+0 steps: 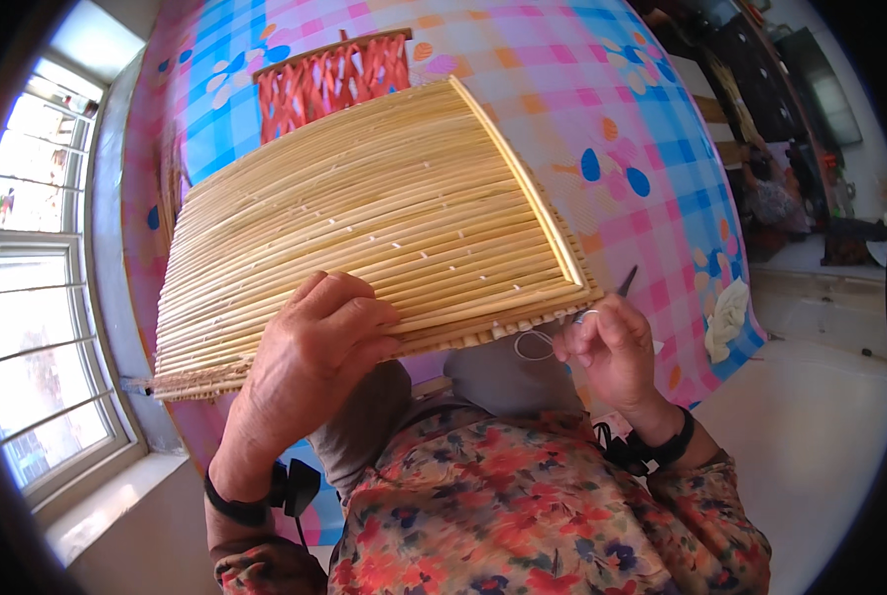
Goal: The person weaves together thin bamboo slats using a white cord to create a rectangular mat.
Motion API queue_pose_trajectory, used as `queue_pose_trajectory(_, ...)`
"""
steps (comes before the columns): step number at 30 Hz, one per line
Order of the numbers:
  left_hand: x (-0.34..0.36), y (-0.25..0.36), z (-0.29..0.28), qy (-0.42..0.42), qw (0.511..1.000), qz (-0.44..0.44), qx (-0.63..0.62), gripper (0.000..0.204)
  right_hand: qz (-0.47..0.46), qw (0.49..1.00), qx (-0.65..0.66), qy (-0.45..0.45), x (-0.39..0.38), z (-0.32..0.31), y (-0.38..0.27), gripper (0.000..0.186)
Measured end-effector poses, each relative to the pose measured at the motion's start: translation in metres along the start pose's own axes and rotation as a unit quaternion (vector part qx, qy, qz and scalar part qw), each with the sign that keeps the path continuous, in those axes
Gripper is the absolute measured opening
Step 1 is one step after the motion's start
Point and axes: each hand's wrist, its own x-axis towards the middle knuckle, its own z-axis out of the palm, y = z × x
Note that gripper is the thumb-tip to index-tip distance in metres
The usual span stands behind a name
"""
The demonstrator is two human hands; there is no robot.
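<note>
A wide panel of yellow straw stalks point(354, 213), laid side by side with rows of small white stitches, slopes across my lap. One thicker pair of stalks point(523, 183) runs along its right side. My left hand point(315, 347) grips the panel's near edge, with the fingers on top and the thumb side hidden. At the near right corner, my right hand point(610, 347) has its fingers pinched together on a thin pale thread point(534, 345), which hangs in a loop beside the edge. Just beyond that hand lies a dark pointed object point(628, 282).
A checked, flowered sheet point(652, 129) spreads under the panel. Beyond the panel lies a red woven piece on a wooden bar point(334, 87). Crumpled pale cloth point(727, 319) rests at the sheet's right edge. A barred window point(52, 288) is at left; another person point(773, 193) sits far right.
</note>
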Motion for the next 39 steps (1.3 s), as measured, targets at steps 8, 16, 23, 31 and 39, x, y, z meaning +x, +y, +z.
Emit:
queue_pose_trajectory(8,-0.028,-0.018,-0.018,-0.006,1.0,-0.016,-0.015,0.02,0.004,1.0,-0.008,0.01,0.0,0.001,-0.005,0.028)
queue_pose_trajectory(16,-0.025,-0.028,-0.012,0.011,0.998,0.042,0.039,0.014,0.009,0.999,-0.023,0.022,-0.001,0.004,-0.005,0.03)
queue_pose_trajectory(23,-0.03,-0.025,-0.005,0.068,0.995,0.054,0.055,0.016,0.009,0.998,-0.052,0.033,0.0,0.005,-0.01,0.032)
queue_pose_trajectory(31,-0.031,-0.029,-0.002,0.07,0.994,0.064,0.047,0.015,0.017,0.999,-0.045,0.02,0.0,0.002,-0.01,0.031)
queue_pose_trajectory(39,-0.031,-0.034,0.0,0.093,0.995,0.046,0.009,0.014,-0.105,0.718,-0.687,-0.033,-0.001,0.02,-0.068,0.007)
